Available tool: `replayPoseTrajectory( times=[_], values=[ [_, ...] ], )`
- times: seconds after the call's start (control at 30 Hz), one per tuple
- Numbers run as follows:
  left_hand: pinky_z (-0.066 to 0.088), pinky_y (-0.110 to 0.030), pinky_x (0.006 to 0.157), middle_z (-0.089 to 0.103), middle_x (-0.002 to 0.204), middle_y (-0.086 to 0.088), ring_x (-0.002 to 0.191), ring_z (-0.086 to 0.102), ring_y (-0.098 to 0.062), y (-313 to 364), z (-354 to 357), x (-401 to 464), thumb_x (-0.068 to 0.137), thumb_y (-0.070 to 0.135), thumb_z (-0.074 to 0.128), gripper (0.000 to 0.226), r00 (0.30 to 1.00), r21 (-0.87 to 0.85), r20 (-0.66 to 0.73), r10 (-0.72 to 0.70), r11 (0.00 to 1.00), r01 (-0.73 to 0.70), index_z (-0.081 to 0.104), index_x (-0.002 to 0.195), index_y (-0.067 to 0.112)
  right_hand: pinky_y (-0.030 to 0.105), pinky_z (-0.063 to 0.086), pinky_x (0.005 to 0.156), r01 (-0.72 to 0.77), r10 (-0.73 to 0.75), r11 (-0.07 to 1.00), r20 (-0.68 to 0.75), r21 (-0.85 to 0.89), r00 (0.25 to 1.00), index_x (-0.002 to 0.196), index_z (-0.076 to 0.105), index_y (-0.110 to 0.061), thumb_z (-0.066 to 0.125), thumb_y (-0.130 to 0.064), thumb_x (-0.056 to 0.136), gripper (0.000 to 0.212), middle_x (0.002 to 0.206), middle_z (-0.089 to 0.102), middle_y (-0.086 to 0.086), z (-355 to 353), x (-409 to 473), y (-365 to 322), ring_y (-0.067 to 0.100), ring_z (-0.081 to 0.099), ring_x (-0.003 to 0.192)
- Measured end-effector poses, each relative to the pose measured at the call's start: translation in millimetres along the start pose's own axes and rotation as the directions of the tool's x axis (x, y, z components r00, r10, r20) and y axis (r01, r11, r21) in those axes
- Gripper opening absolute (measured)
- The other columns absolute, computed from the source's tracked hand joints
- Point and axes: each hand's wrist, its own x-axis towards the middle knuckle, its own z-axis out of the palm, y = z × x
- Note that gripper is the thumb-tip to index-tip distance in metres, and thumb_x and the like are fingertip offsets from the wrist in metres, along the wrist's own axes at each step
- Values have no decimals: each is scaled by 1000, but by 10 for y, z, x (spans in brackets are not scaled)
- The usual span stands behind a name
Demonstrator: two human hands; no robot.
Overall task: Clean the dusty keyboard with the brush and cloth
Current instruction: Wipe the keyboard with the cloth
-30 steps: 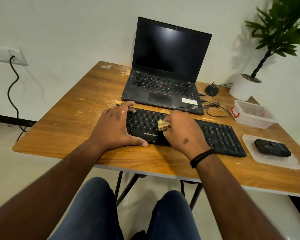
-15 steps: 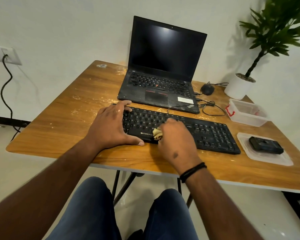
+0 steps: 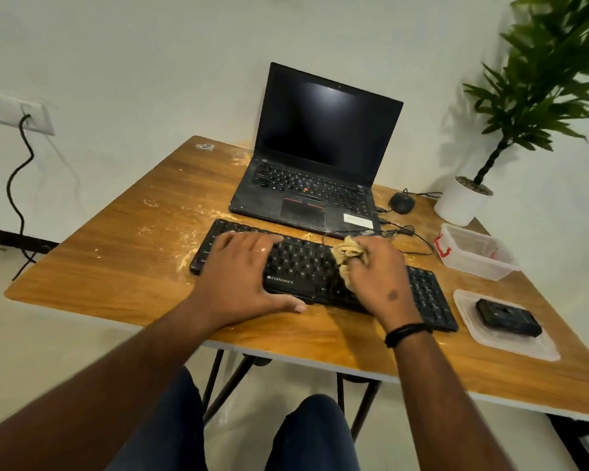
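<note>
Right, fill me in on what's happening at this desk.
A person is wiping a black keyboard on a wooden table with a tan cloth. The right hand grips the bunched cloth near the keyboard's middle, at its far edge, while the left hand lies flat on the left end to steady it. Pale dust is scattered on the table left of the keyboard. An open laptop with a dark screen sits just behind.
</note>
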Motion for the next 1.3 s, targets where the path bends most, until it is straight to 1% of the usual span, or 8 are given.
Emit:
replayPoseTrajectory(
  times=[0.17, 0.37, 0.5, 0.67, 0.83, 0.97, 1.1, 1.3],
  values=[
    [17, -44, 123, 51, 145, 3, 137, 41, -16, 470, 269, 162, 62, 100, 42, 118, 1000, 26, 14, 22, 999, -23, 35, 152, 23, 34, 48, 100, 40, -51, 990, -80, -132, 996, 111, 72, -13, 55, -1, 91, 28, 111, 63, 1, 139, 232, 32, 15, 55, 105],
    [20, -41, 120, 60, 136, 4, 135, 43, -17, 391, 367, 158, 74, 74, 46, 101, 999, -8, -23, 29, 1000, -29, 21, 155, 21, 35, 46, 96, 225, -174, 908, 171, -352, 970, 104, 67, -22, 55, -11, 93, 20, 105, 63, -1, 317, -44, -200, 20, 50, 105],
    [20, -43, 120, 58, 140, 4, 138, 41, -18, 387, 367, 151, 68, 90, 39, 117, 1000, 2, 20, 15, 1000, -15, 16, 157, 19, 35, 54, 90, 157, -70, 946, 294, -282, 953, 117, 69, -24, 58, -8, 92, 32, 112, 66, -2, -55, -155, -231, 17, 58, 104],
    [23, -45, 119, 58, 140, 4, 138, 41, -20, 408, 381, 157, 68, 91, 47, 117, 1000, 10, 23, 14, 1000, -15, 15, 156, 21, 36, 55, 82, 20, -6, 953, 48, -303, 999, 99, 72, -21, 59, -8, 89, 21, 97, 69, 2, 58, 52, -253, 23, 63, 96],
    [28, -43, 115, 63, 132, 3, 132, 45, -20, 371, 378, 140, 75, 66, 54, 103, 999, 20, -6, 43, 999, -43, 14, 157, 18, 37, 48, 93, 156, -84, 867, 170, -474, 982, 114, 65, -20, 58, -17, 95, 21, 116, 59, 0, 259, -289, -300, 24, 46, 112],
    [28, -44, 114, 62, 134, 4, 134, 44, -19, 373, 394, 143, 72, 77, 49, 109, 999, 43, 3, 47, 998, -48, 13, 157, 19, 37, 52, 96, 154, -78, 909, 204, -387, 976, 125, 65, -22, 60, -12, 93, 34, 121, 62, -1, 42, -352, -218, 23, 51, 115],
    [29, -44, 115, 59, 140, 6, 136, 44, -19, 399, 400, 155, 66, 96, 44, 120, 1000, 44, 0, 31, 999, -31, 16, 157, 22, 43, 55, 90, -33, 35, 940, -2, -340, 999, 108, 72, -17, 61, -7, 89, 24, 109, 67, 7, -24, -48, -98, 30, 61, 108],
    [27, -43, 115, 60, 139, 7, 135, 44, -18, 385, 372, 143, 67, 82, 40, 113, 999, 47, -11, 43, 998, -43, 13, 158, 20, 42, 51, 93, 149, -41, 810, 200, -567, 979, 113, 66, -14, 64, -17, 94, 19, 121, 58, 6, 124, -288, -232, 30, 47, 117]
  ],
)
